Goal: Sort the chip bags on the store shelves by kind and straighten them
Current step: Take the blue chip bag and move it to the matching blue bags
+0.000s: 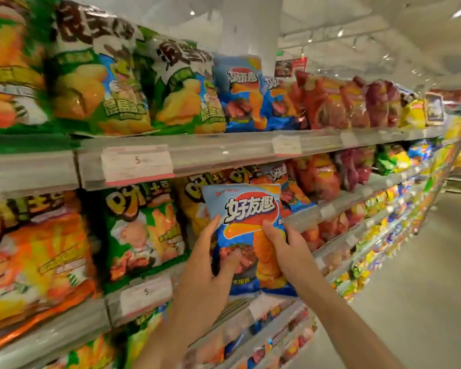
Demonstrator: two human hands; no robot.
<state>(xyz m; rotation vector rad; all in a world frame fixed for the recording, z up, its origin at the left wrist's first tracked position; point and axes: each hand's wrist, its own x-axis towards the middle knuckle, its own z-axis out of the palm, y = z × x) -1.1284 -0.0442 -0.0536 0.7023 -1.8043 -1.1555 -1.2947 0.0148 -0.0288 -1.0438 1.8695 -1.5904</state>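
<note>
You can read 好友趣 in bold characters on the blue chip bag (246, 235) in front of you, and a lone 5 on two price tags, at ten o'clock (137, 162) and seven o'clock (145, 292) (other print blurs).

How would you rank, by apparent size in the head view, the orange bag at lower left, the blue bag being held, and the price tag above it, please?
1. orange bag, though nearness inflates it
2. blue bag, held by the left hand and right hand
3. price tag
</note>
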